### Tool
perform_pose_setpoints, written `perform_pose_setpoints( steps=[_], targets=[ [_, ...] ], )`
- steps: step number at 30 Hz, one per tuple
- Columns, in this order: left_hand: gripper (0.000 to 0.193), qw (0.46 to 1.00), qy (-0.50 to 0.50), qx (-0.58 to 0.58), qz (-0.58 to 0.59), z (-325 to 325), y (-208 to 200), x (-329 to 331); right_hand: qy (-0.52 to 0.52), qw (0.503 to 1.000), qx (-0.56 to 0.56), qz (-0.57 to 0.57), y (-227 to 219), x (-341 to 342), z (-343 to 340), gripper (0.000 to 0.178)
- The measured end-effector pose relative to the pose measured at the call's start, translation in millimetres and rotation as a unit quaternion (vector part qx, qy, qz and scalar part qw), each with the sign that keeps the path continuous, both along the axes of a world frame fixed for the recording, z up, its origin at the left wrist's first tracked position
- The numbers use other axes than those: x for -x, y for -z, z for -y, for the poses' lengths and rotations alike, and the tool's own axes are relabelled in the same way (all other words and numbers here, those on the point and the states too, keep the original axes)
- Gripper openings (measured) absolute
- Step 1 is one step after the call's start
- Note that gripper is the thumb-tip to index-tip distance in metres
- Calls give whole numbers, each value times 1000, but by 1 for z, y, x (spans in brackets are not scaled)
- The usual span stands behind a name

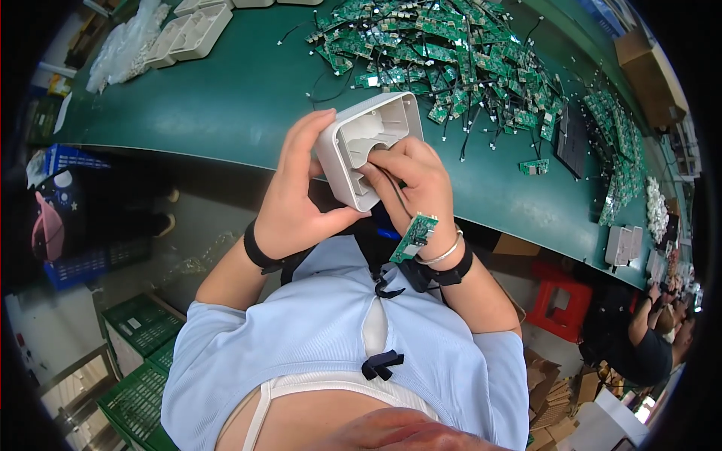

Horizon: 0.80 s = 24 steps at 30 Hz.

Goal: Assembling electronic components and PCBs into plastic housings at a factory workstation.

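Note:
A white plastic housing [348,197], open at the top with ribs inside, is tilted in front of my chest near the table's front edge. My left hand [289,199] grips it from the left, thumb along the lower corner and fingers behind the side wall. My right hand [417,180] reaches into the housing, its fingers pinched on a dark cable [392,184]. From that cable a small green circuit board [415,237] hangs against my right wrist. The cable's end is hidden by my fingers and the housing wall.
On the green table [226,113] lies a large heap of green circuit boards [451,60] with black cables. White housings [197,34] and a clear plastic bag [128,45] lie far left. A red stool [558,301] stands below the table at right; another person [650,346] sits beyond.

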<state>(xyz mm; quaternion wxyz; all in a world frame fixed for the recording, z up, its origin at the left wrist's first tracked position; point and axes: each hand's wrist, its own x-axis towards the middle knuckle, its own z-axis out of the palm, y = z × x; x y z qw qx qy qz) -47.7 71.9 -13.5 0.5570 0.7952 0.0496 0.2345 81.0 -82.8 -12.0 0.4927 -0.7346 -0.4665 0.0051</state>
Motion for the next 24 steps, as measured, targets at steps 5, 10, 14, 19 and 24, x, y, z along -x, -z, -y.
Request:
perform_pose_setpoints(
  steps=[5, 10, 14, 19, 24],
  targets=[
    [108, 995, 9, 99, -25, -7, -1, 0, -20, 992, -108, -64, 5, -4, 11, 15],
    [108, 996, 11, 79, -40, -10, -7, -1, -9, 989, -115, -91, 7, -5, 17, 14],
    [107, 989, 2, -147, -31, -15, -8, 1, -15, 988, -92, -119, 5, -6, 15, 16],
    [105, 999, 8, -41, 11, -8, 2, -1, -76, 996, -14, -37, -1, -8, 11, 24],
    [104, 999, 16, 17, -29, -10, -1, -1, -69, 997, -29, 1, -7, -6, 15, 32]
  ],
)
